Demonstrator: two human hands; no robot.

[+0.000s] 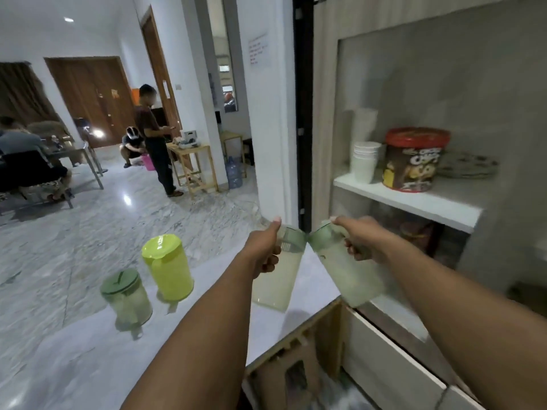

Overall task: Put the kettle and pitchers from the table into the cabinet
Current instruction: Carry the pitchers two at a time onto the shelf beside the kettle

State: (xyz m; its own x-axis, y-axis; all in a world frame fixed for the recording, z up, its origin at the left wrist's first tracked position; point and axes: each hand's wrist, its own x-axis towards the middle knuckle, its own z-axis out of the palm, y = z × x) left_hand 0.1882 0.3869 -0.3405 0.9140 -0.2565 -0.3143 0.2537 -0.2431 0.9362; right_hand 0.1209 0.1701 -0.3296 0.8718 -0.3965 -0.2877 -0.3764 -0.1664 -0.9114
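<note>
An open cabinet [414, 199] fills the frame from 1 to 4 o'clock, its upper shelf carrying stacked white cups [364, 161] and a red-lidded snack tub [413, 159], while a pale marble table [74, 359] runs across the lower left. At centre, a person carries two translucent green-lidded pitchers toward the cabinet: the left hand [265, 250] is wrapped closed around the handle of the left pitcher [278, 279], thumb pressed on its lid, and the right hand [359, 241] grips the handle of the right pitcher [347, 276], which tilts toward 11 o'clock, its lid just beside the other's. At 8 o'clock, a yellow-green pitcher [168, 267] and a smaller green-lidded pitcher [127, 297] wait on the table. All appear to be thin, stiff plastic, likely light and seemingly empty; the moulded handles look the surest hold, since the smooth walls may slip. No kettle is visible.
</note>
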